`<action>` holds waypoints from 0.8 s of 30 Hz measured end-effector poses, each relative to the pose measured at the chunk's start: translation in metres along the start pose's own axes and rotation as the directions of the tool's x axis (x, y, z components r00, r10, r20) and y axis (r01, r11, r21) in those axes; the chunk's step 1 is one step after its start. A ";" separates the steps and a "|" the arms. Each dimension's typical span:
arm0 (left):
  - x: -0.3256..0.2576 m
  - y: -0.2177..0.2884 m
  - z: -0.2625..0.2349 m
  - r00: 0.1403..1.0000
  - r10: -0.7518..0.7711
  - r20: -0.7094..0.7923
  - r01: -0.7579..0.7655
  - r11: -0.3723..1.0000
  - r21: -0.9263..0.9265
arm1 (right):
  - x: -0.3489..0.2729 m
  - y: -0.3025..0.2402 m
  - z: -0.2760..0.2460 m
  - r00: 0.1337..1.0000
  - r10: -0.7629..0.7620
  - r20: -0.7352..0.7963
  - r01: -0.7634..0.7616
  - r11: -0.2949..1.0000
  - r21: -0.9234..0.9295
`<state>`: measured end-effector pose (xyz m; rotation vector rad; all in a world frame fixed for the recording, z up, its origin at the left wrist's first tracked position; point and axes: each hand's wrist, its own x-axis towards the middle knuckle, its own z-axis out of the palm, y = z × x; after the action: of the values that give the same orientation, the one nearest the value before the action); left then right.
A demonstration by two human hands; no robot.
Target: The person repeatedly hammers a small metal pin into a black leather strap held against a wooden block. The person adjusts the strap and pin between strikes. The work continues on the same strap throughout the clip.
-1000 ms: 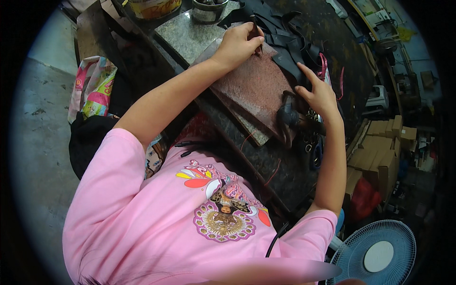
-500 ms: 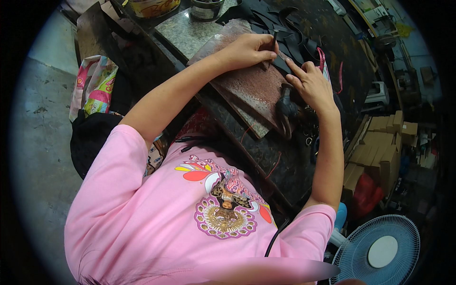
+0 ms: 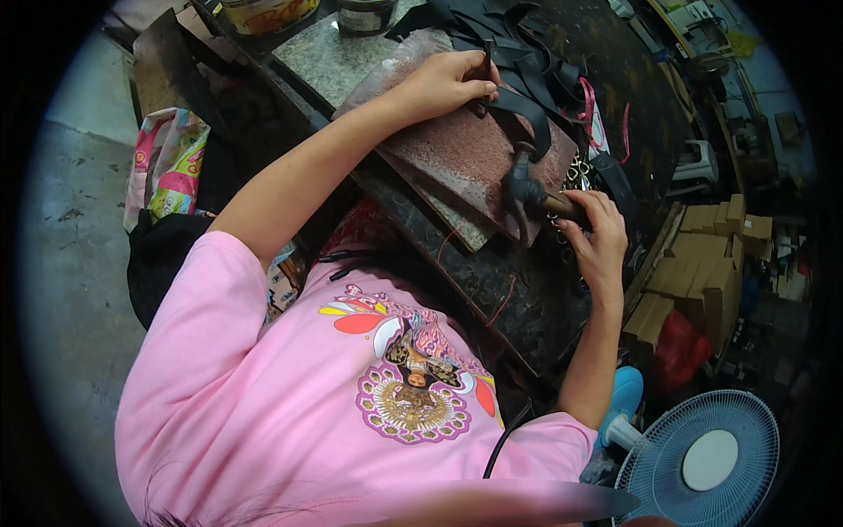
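Note:
My left hand (image 3: 442, 86) is closed around a dark, slim punch (image 3: 488, 57), held upright over a rough reddish-brown board (image 3: 448, 154). A black strap (image 3: 529, 112) runs from beside the punch tip across the board and curves at its end; the tip itself is partly hidden by my fingers. To the right, my right hand (image 3: 599, 230) wraps its fingers around the wooden handle of a hammer (image 3: 529, 189). The dark hammer head rests at or just above the board's right edge; I cannot tell which.
More black straps (image 3: 518, 53) lie heaped beyond the board. Small metal rings (image 3: 575, 171) and a pink cord (image 3: 588, 105) sit near my right hand. A grey stone slab (image 3: 325, 66) and tubs (image 3: 364, 13) stand at the far left. A fan (image 3: 702, 465) is at lower right, cardboard boxes (image 3: 694, 272) above it.
My right hand has left the strap beside the punch, moved nearer and right, and taken hold of the hammer handle. My left hand keeps the punch upright.

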<state>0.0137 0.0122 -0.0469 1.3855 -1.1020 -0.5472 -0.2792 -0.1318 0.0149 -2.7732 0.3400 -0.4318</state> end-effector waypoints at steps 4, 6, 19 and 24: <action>-0.002 0.001 0.001 1.000 0.015 -0.011 -0.015 1.000 -0.025 | 0.005 -0.009 -0.002 0.980 0.158 -0.122 -0.123 0.960 0.253; -0.003 0.002 0.002 0.998 0.036 -0.048 -0.036 0.999 0.002 | 0.012 -0.016 -0.002 0.942 0.265 -0.205 -0.165 0.899 0.406; 0.001 0.011 0.000 0.999 0.031 0.021 -0.027 0.987 -0.161 | 0.032 -0.028 0.045 0.910 0.271 -0.314 -0.328 0.934 -0.145; 0.011 0.015 0.001 0.999 0.022 -0.038 -0.019 0.998 0.058 | 0.030 -0.031 0.048 0.906 0.277 -0.321 -0.336 0.931 -0.144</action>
<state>0.0135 0.0052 -0.0298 1.4274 -1.1069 -0.4752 -0.2304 -0.0991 -0.0105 -2.7646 0.9257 -0.7695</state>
